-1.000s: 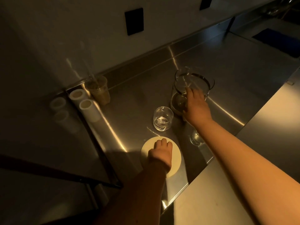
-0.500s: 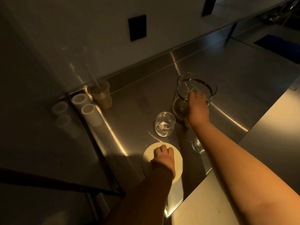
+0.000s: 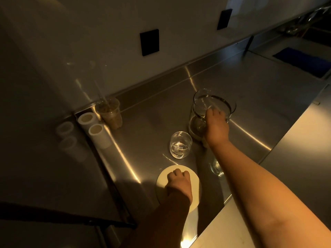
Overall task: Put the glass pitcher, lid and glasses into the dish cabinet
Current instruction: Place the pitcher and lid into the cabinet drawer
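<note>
A clear glass pitcher (image 3: 213, 104) stands upright on the steel counter (image 3: 250, 97). My right hand (image 3: 215, 128) is wrapped around its near side. A round pale lid (image 3: 196, 185) lies flat near the counter's front edge, and my left hand (image 3: 179, 183) rests on top of it with fingers curled. A short drinking glass (image 3: 180, 144) stands between lid and pitcher. A second glass (image 3: 216, 168) is partly hidden under my right forearm.
A plastic cup (image 3: 110, 114) with a straw and brown drink sits at the counter's back left corner, beside two white tubes (image 3: 95, 129). Black wall plates (image 3: 149, 42) hang above the backsplash. A raised lighter surface (image 3: 304, 144) borders the counter on the right.
My right hand has slid from the pitcher's rim down onto its side. The left hand stays on the lid. The camera has shifted slightly.
</note>
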The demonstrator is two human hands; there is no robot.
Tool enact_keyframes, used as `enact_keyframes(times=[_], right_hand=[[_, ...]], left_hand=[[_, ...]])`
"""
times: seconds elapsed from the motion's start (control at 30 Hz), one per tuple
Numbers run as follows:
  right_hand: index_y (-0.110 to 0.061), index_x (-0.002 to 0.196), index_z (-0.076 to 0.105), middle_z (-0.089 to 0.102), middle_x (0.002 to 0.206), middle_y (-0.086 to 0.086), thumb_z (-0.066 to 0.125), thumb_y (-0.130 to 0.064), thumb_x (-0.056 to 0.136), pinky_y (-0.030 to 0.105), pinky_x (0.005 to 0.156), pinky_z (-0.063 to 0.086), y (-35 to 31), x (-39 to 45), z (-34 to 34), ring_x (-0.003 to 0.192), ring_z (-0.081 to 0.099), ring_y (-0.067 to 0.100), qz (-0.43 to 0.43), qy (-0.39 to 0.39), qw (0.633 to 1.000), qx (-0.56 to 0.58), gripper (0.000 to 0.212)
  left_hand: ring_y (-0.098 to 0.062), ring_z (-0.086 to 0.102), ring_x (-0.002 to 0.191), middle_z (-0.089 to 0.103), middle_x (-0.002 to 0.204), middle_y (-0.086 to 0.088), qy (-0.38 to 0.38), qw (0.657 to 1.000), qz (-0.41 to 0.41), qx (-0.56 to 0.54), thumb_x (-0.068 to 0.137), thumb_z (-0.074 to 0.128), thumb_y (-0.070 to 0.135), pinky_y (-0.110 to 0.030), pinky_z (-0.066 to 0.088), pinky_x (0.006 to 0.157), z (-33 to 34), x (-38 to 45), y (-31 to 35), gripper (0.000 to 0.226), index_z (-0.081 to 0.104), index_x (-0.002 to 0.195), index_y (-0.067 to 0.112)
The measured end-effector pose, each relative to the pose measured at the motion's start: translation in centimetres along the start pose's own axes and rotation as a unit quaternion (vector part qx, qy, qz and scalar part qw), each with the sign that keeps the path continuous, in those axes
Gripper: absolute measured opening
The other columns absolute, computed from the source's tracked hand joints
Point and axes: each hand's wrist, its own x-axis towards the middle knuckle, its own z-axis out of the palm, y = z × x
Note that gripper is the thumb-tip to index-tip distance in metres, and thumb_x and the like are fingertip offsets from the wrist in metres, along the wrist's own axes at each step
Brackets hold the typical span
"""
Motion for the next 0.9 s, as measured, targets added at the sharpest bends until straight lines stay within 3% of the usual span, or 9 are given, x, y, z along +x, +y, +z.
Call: enact_keyframes(times=[0.3,0.47,0.67,0.77,0.9], right_hand=[[-0.007,0.115,0.046,0.049,0.119,0.015,0.061,0.002,0.077,0.031,0.066,0.036,0.8,0.6,-1.4,0.113,0.042,0.03,0.012,0.009,1.0,-0.012,0.041],[-0.007,0.108,0.049,0.05,0.117,0.014,0.062,0.001,0.074,0.034,0.072,0.041,1.1,0.6,-2.4,0.11,0.043,0.029,0.009,0.002,1.0,-0.001,0.038],[-0.01,0.111,0.048,0.047,0.121,0.013,0.071,-0.001,0.069,0.036,0.08,0.046,1.3,0.1,-3.1,0.11,0.045,0.028,0.01,-0.002,1.0,0.021,0.049],[-0.012,0.114,0.047,0.046,0.122,0.012,0.073,-0.003,0.066,0.034,0.078,0.043,1.5,0.1,-3.9,0.112,0.044,0.028,-0.004,0.0,1.0,0.006,0.056],[-0.01,0.113,0.048,0.048,0.121,0.011,0.067,0.0,0.071,0.035,0.075,0.041,1.4,0.0,-5.9,0.114,0.041,0.029,-0.036,0.022,0.999,-0.021,0.047]], left_hand=[[-0.031,0.041,0.118,0.04,0.129,-0.02,-0.039,0.999,-0.011,-0.014,0.089,0.055,0.006,-0.037,0.039,0.093,-1.3,-1.3,0.4,0.045,0.034,0.13,0.005],[-0.029,0.034,0.123,0.034,0.133,-0.017,-0.03,0.991,-0.045,-0.121,0.094,0.047,0.008,-0.035,0.049,0.086,-2.6,-2.5,1.1,0.041,0.034,0.132,0.01],[-0.03,0.033,0.122,0.033,0.132,-0.017,0.0,0.992,-0.041,-0.121,0.093,0.044,0.004,-0.038,0.05,0.086,-4.3,-3.9,0.2,0.038,0.034,0.13,0.008],[-0.031,0.032,0.124,0.032,0.133,-0.017,0.022,0.992,-0.041,-0.118,0.092,0.045,0.002,-0.038,0.051,0.086,-5.2,-4.3,-0.5,0.042,0.032,0.131,0.008],[-0.032,0.032,0.124,0.03,0.135,-0.017,0.026,0.993,-0.043,-0.111,0.085,0.058,0.005,-0.038,0.052,0.086,-6.1,-5.2,-1.4,0.056,0.029,0.133,0.008]])
